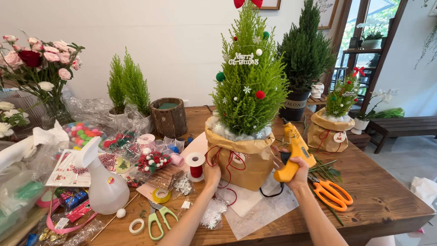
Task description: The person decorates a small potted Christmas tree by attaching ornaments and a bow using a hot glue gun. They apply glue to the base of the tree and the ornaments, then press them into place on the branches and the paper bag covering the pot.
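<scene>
Item: small decorated conifer (248, 77) in a brown paper bag wrap (241, 159), standing mid-table on white paper (255, 205). Our left hand (212, 173) rests against the bag's left side, by the red string (225, 157); we cannot tell how far its fingers are spread. Our right hand (296, 175) is closed around a yellow glue gun (295, 150), nozzle up, just beside the bag's right side. Nearby: orange scissors (332, 191), green scissors (157, 221), red thread spool (196, 165), white spray bottle (104, 182).
</scene>
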